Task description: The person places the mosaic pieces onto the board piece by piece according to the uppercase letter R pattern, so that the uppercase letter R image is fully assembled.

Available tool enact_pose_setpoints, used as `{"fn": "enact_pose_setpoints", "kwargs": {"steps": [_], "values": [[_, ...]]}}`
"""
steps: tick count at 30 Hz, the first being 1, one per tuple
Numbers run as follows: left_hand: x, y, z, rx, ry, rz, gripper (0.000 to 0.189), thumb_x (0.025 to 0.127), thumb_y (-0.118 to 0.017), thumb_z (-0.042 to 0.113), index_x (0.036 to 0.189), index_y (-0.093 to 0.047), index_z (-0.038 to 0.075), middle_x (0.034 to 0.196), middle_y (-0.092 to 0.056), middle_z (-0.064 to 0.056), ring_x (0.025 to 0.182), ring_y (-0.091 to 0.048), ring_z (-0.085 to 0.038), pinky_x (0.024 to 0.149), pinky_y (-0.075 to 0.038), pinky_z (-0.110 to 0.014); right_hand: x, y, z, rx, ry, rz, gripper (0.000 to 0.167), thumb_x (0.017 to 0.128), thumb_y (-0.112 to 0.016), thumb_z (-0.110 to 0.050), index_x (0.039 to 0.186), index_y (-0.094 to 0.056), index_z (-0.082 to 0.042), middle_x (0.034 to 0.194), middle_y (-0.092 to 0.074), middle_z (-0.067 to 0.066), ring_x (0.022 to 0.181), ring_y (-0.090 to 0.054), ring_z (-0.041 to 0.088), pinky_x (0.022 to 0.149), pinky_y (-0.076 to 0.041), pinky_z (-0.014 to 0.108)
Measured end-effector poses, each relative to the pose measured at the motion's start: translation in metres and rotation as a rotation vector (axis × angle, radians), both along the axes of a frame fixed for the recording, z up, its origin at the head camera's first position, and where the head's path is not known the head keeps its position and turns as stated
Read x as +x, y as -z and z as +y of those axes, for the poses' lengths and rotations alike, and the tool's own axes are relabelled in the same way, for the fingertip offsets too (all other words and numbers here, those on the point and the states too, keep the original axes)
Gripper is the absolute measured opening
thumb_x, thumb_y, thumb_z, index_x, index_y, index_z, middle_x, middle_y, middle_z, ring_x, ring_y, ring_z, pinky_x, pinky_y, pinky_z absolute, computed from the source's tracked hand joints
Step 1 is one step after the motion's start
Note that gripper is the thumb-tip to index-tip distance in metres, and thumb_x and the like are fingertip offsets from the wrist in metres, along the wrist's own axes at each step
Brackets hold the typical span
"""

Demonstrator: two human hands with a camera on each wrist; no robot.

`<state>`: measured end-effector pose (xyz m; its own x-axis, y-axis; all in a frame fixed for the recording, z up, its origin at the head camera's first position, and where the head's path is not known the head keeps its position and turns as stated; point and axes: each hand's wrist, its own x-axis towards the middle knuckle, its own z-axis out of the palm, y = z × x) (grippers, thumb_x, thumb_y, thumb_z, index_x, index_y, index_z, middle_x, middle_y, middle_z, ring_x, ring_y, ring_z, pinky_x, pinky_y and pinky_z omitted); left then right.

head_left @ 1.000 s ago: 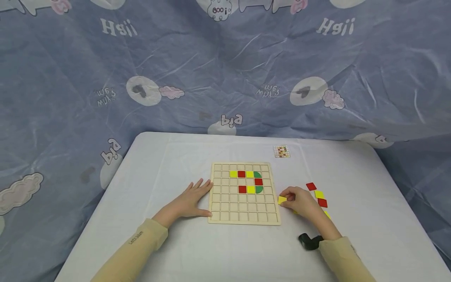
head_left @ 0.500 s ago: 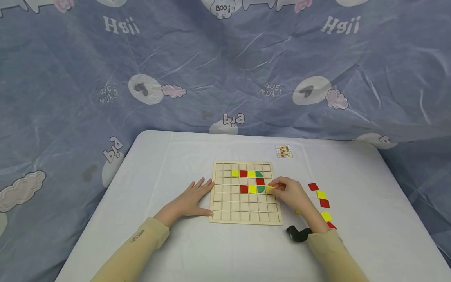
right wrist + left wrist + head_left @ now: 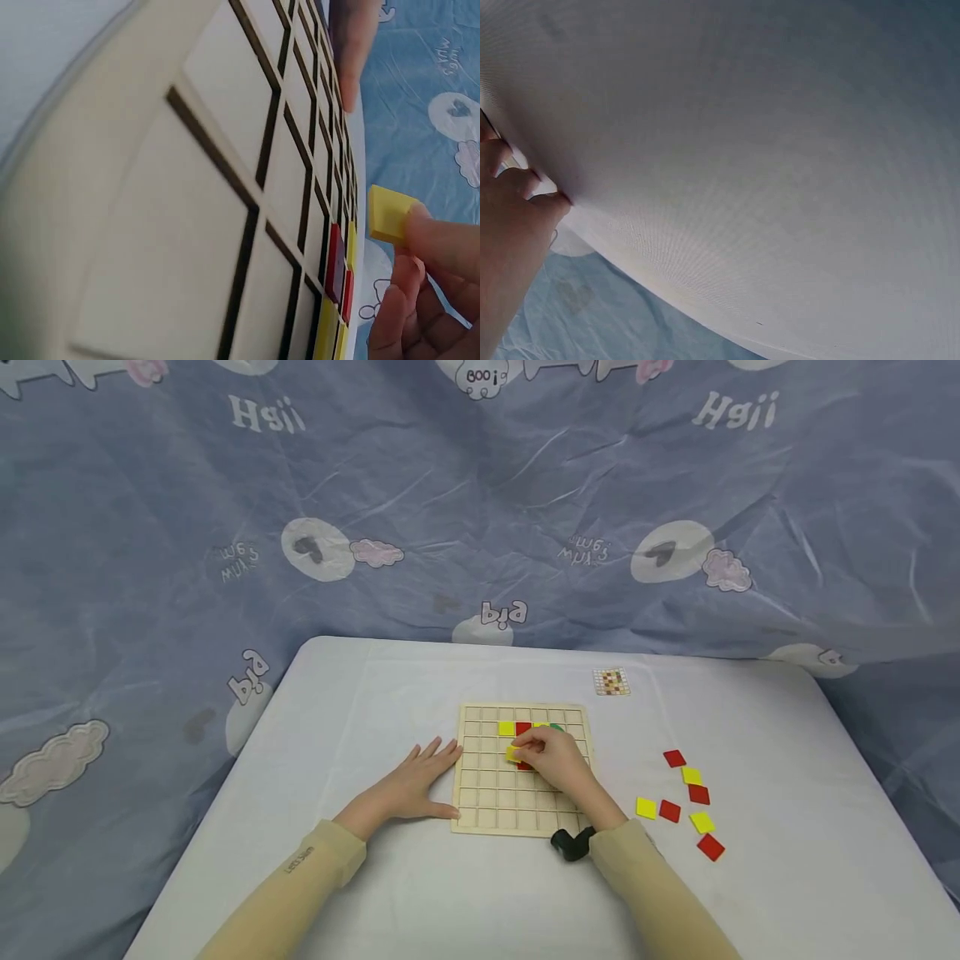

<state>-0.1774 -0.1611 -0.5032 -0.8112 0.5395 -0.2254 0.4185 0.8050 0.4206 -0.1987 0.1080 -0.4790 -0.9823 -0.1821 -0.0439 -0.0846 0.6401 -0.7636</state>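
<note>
A wooden grid board (image 3: 487, 797) lies on the white table. Over its middle, my right hand (image 3: 558, 762) pinches a yellow square tile (image 3: 388, 214) between thumb and fingers, and the right wrist view shows this tile raised above the grid. Seated in the board's upper rows are a yellow tile (image 3: 507, 728), a red tile (image 3: 523, 727) and a green rounded tile (image 3: 556, 727), among others. A lower red tile (image 3: 524, 767) shows partly, and my right hand hides the tiles beside it. My left hand (image 3: 408, 787) rests with fingers spread, fingertips and thumb at the board's left edge.
Right of the board lie several loose tiles, among them a yellow tile (image 3: 646, 807) and a red tile (image 3: 711, 847). A small pattern card (image 3: 612, 682) lies behind the board. A black device (image 3: 572, 845) sits at my right wrist. Patterned blue cloth (image 3: 450, 510) hangs behind the table.
My right hand has carried the yellow tile leftward, from beside the board's right edge to over its middle. More loose tiles now show at the right. My left hand stays at the edge.
</note>
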Motion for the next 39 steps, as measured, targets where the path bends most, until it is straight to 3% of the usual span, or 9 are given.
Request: {"fn": "enact_pose_setpoints", "kwargs": {"steps": [9, 18, 24, 31, 39], "values": [[-0.001, 0.002, 0.003, -0.011, -0.014, -0.009, 0.108, 0.077, -0.072, 0.064, 0.159, -0.019, 0.016, 0.166, -0.013, -0.001, 0.155, -0.005, -0.028, 0.125, -0.006, -0.052, -0.005, 0.009, -0.011, 0.049, -0.031, -0.036, 0.007, 0.085, -0.077, -0.016, 0.090, -0.074, -0.012, 0.079, -0.067, -0.001, 0.067, -0.055, 0.011, 0.064, -0.047, 0.023], [-0.004, 0.003, 0.004, -0.024, -0.016, -0.011, 0.110, 0.076, -0.072, 0.066, 0.159, -0.017, 0.018, 0.166, -0.012, 0.001, 0.155, -0.004, -0.027, 0.125, -0.005, -0.051, -0.002, 0.007, -0.012, 0.189, -0.081, 0.055, 0.010, 0.086, -0.076, -0.012, 0.096, -0.078, -0.010, 0.097, -0.064, 0.004, 0.083, -0.058, 0.016, 0.074, -0.052, 0.030], [-0.003, 0.004, 0.005, -0.020, -0.016, -0.004, 0.110, 0.076, -0.073, 0.064, 0.159, -0.019, 0.016, 0.166, -0.014, -0.001, 0.155, -0.005, -0.028, 0.125, -0.006, -0.052, 0.002, 0.005, -0.001, 0.179, -0.085, 0.065, 0.016, 0.087, -0.075, -0.016, 0.103, -0.077, -0.011, 0.096, -0.064, 0.002, 0.080, -0.056, 0.013, 0.071, -0.050, 0.027], [0.000, 0.003, 0.002, -0.008, -0.010, 0.011, 0.109, 0.076, -0.073, 0.064, 0.158, -0.021, 0.015, 0.166, -0.015, -0.002, 0.154, -0.006, -0.029, 0.125, -0.006, -0.053, 0.012, -0.004, 0.055, 0.111, 0.005, 0.074, 0.022, 0.091, -0.071, -0.018, 0.111, -0.075, -0.009, 0.099, -0.066, 0.005, 0.084, -0.057, 0.018, 0.070, -0.048, 0.027], [-0.001, 0.002, 0.001, 0.001, -0.001, 0.008, 0.108, 0.077, -0.073, 0.062, 0.158, -0.020, 0.015, 0.166, -0.015, -0.003, 0.154, -0.005, -0.029, 0.124, -0.006, -0.054, 0.016, 0.002, 0.148, 0.215, 0.139, 0.134, 0.023, 0.093, -0.068, -0.014, 0.114, -0.072, -0.005, 0.109, -0.066, 0.015, 0.092, -0.060, 0.028, 0.075, -0.051, 0.034]]}}
